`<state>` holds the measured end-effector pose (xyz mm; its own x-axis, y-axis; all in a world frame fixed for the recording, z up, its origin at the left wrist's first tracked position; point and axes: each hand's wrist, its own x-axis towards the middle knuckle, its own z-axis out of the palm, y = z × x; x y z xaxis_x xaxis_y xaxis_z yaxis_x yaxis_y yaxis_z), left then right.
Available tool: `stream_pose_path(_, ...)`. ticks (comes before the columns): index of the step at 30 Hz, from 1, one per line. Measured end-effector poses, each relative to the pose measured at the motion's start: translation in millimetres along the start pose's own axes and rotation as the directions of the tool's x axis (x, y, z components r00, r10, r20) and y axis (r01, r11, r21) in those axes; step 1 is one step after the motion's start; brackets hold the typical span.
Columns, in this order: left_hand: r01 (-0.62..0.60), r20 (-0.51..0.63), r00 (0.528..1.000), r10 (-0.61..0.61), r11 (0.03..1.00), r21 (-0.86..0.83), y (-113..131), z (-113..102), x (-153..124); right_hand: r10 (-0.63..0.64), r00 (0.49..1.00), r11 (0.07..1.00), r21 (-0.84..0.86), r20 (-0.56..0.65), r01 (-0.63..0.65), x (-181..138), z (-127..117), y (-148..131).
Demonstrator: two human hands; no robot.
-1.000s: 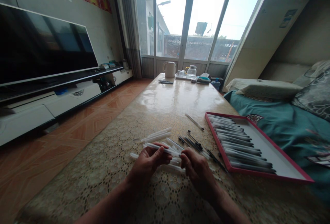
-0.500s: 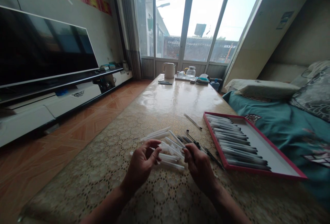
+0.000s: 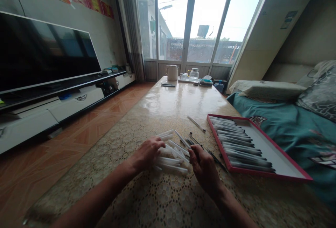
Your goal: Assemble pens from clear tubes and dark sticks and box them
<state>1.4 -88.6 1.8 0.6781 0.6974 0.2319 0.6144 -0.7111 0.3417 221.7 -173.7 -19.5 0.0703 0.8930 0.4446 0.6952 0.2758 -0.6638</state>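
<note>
My right hand [image 3: 203,161] is closed around the lower end of a translucent white pen barrel [image 3: 182,139], which slants up and away to the left. My left hand [image 3: 148,151] reaches palm-down over the left side of a pile of loose white pen barrels [image 3: 172,161]. Its fingers bend down among them, slightly blurred, with the tips hidden. Several thin black pen parts [image 3: 197,140] lie beyond and beside my right hand, partly covered by it. A single pen [image 3: 196,123] with a dark end rests farther forward on the table.
A red-rimmed box [image 3: 294,172] to the right holds a row of dark-tipped pens [image 3: 243,144]. The patterned table [image 3: 110,158] stretches to a jug [image 3: 172,72], a glass pot [image 3: 194,73] and a tissue pack [image 3: 206,80] at its far end. A sofa [image 3: 283,126] stands at right.
My left hand has moved from a pinch above the pile to palm-down over its left side. My right hand stays nearly in place; the barrel in it now points farther up.
</note>
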Motion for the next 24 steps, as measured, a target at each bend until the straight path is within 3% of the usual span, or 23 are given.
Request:
stream_pose_path(6,-0.007,0.046,0.999,0.006,1.000,0.026,2.1,0.8,11.4,-0.013,1.000,1.000,-0.021,0.000,0.013,0.3,-0.8,1.3)
stream_pose_path(9,0.027,-0.034,0.999,-0.028,0.999,-0.040,3.4,0.5,12.4,-0.022,1.000,1.000,-0.017,0.011,0.023,0.3,-1.2,1.3)
stream_pose_path(12,0.113,-0.151,0.977,-0.151,0.966,-0.234,9.6,-2.4,7.4,-0.053,0.999,0.999,-0.003,0.001,0.053,0.1,-3.8,-2.0)
stream_pose_path(14,0.186,-0.181,0.939,-0.292,0.875,-0.447,17.0,-5.3,1.3,-0.074,0.997,0.997,0.006,-0.008,0.074,-0.1,-6.7,-6.0)
stream_pose_path(16,0.247,-0.107,0.892,-0.439,0.673,-0.697,24.3,-6.2,-5.3,-0.086,0.996,0.996,0.008,-0.015,0.086,-0.6,-9.9,-10.5)
stream_pose_path(18,0.257,-0.026,0.858,-0.513,0.473,-0.843,29.1,-3.3,-10.8,-0.089,0.996,0.996,0.002,-0.008,0.089,-1.4,-12.7,-14.4)
stream_pose_path(21,0.214,0.020,0.841,-0.541,0.299,-0.930,30.4,7.0,-15.2,-0.093,0.996,0.996,-0.006,0.012,0.093,-2.6,-15.0,-17.5)
stream_pose_path(24,0.196,0.040,0.846,-0.531,0.240,-0.951,28.4,16.7,-16.0,-0.099,0.995,0.995,-0.011,0.018,0.099,-3.0,-15.5,-16.9)
